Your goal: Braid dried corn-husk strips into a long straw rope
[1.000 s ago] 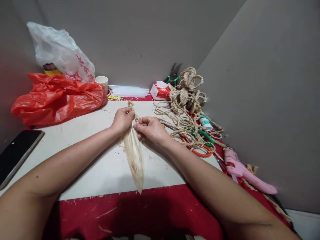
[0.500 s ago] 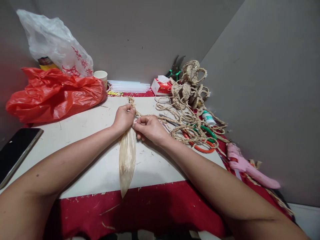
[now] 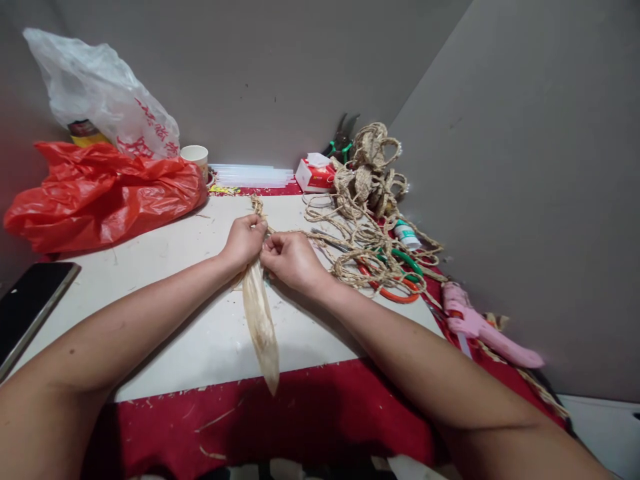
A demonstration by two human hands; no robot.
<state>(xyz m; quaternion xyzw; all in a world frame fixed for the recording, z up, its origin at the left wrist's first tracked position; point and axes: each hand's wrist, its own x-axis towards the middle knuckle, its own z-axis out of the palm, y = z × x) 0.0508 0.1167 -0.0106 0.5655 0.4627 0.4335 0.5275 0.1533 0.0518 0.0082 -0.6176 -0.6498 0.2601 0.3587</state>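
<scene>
A pale dried corn husk (image 3: 261,327) hangs from between my hands, its pointed tip reaching over the red cloth. My left hand (image 3: 245,241) is closed in a pinch around the husk's upper end. Touching it from the right, my right hand (image 3: 295,261) has thumb and fingers pinched at the husk's edge. Just beyond my left fingers lies a knotted piece of straw-coloured braid (image 3: 257,205), and a thin cord runs from there to the right. My fingers hide the place where the husk and the cord meet.
A tangle of braided rope (image 3: 367,180) lies at the right with orange-and-green handles (image 3: 395,293) under it. Farther right is a pink glue gun (image 3: 480,327). Left stand a red plastic bag (image 3: 105,197), a paper cup (image 3: 195,157) and a phone (image 3: 35,313). A tissue pack (image 3: 315,175) sits behind.
The husk's lower end has swung to the right and turned narrower. My right fingers have curled closer against my left hand. The whole view has shifted slightly.
</scene>
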